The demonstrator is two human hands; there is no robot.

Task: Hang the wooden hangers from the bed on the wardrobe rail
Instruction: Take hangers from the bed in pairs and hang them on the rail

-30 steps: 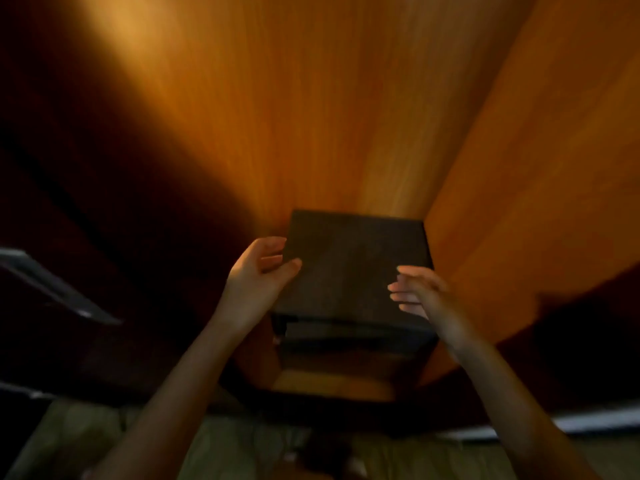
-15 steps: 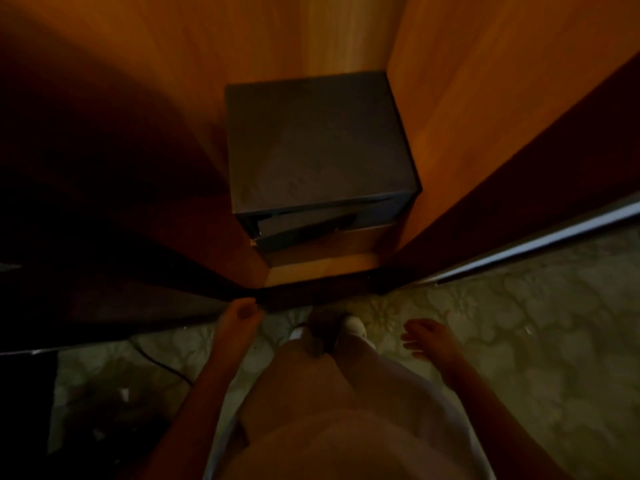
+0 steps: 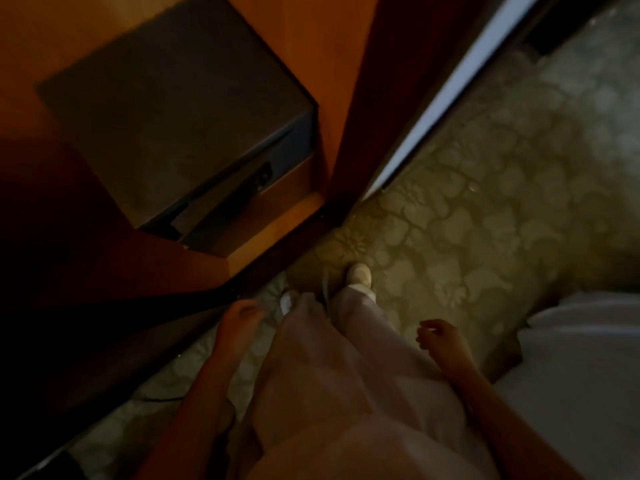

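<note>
We are standing at the wardrobe (image 3: 346, 81) front edge; left hand (image 3: 239, 317) and right hand (image 3: 440, 341) are hanging relaxed, empty. Risk: dim light, shoe (image 3: 358, 273) catching the floor cord (image 3: 162, 398).

A box (image 3: 173, 109) stands on the floor of the wardrobe (image 3: 273, 230), at the upper left, close against the side panel (image 3: 332, 64) on its right. Right of that panel a long strip (image 3: 446, 95), door edge or track, runs diagonally down to the wardrobe's front corner. The carpet (image 3: 485, 209) lies before the wardrobe and spreads to the right. The person stands on it just before the wardrobe's edge, right shoe (image 3: 360, 274) ahead of left shoe (image 3: 286, 301). The left hand (image 3: 239, 323) hangs beside the left leg and the right hand (image 3: 441, 341) beside the right, both touching nothing. The bed (image 3: 588, 368) lies at the lower right, beyond the right hand. A cable (image 3: 162, 398) lies on the carpet at the left.
</note>
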